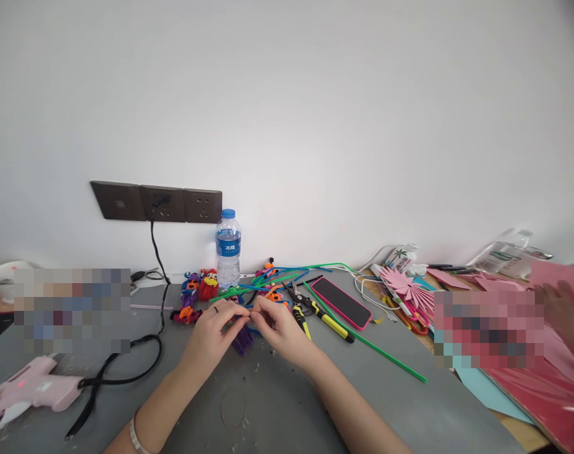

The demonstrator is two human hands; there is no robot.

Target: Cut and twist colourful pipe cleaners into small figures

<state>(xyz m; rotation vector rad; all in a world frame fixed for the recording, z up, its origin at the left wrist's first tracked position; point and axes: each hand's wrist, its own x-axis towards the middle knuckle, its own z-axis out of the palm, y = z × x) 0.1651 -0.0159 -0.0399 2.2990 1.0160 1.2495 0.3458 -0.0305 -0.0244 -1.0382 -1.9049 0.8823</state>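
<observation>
My left hand and my right hand meet fingertip to fingertip over the grey table. Both are closed in a pinch, and whatever lies between the fingertips is too small to make out. Just beneath them shows a purple fuzzy piece; I cannot tell whether it is held. Behind my hands lie blue and green pipe cleaners. Close to my right hand are yellow-and-black pliers, their jaws apart. Left of my left hand sit small fuzzy figures, among them a red one and an orange-and-purple one.
A water bottle stands against the wall. A pink-edged phone and a long green pipe cleaner lie right. A pink glue gun and black cord lie left. Another person's hand touches pink paper far right.
</observation>
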